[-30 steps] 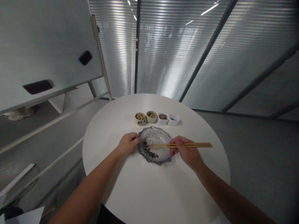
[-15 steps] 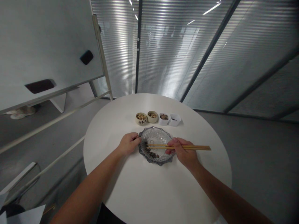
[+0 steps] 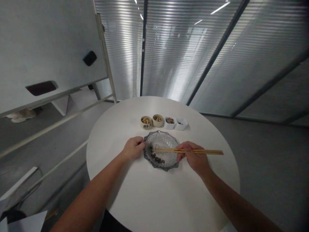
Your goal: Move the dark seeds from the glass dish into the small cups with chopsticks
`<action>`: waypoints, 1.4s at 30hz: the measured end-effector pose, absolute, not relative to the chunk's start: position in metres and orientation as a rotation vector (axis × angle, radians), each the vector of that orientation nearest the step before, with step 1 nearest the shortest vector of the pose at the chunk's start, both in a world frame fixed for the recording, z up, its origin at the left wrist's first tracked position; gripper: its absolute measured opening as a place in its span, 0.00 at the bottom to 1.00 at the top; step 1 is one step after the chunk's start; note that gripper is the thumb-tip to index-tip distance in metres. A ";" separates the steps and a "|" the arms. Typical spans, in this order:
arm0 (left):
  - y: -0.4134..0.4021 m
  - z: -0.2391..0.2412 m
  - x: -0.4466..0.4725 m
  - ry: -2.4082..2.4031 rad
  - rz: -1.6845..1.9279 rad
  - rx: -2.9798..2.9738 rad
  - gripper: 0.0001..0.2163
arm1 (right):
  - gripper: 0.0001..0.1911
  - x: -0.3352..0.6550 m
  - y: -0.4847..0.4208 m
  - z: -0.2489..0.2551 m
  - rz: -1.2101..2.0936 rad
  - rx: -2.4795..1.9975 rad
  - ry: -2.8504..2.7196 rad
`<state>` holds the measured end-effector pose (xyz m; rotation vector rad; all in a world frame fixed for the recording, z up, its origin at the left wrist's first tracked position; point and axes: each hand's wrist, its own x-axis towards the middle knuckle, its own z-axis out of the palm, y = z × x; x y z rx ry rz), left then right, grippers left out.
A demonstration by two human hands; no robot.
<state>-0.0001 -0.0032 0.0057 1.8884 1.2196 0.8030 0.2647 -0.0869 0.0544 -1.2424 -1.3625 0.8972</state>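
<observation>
The chopsticks [image 3: 190, 151], gripped in the right hand [image 3: 193, 158], reach left over the glass dish [image 3: 161, 141] toward dark beans [image 3: 156, 158], while the left hand [image 3: 132, 148] closes on its rim to steady it.

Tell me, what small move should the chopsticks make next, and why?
Probably dip the tips and pinch one bean. The right hand holds the chopsticks nearly level, their tips over the left part of the glass dish, close to the dark beans lying along its near-left side. The left hand grips the dish's left rim, so it looks steadied.
</observation>
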 end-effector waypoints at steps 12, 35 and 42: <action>-0.004 0.006 0.000 1.231 0.810 1.888 0.13 | 0.25 0.264 -0.081 0.055 0.953 -1.317 -1.363; -0.005 0.005 0.001 1.213 0.814 1.850 0.14 | 0.27 0.251 -0.080 0.059 1.007 -1.285 -1.296; -0.005 0.009 0.000 1.212 0.801 1.874 0.14 | 0.28 0.245 -0.078 0.061 1.006 -1.320 -1.274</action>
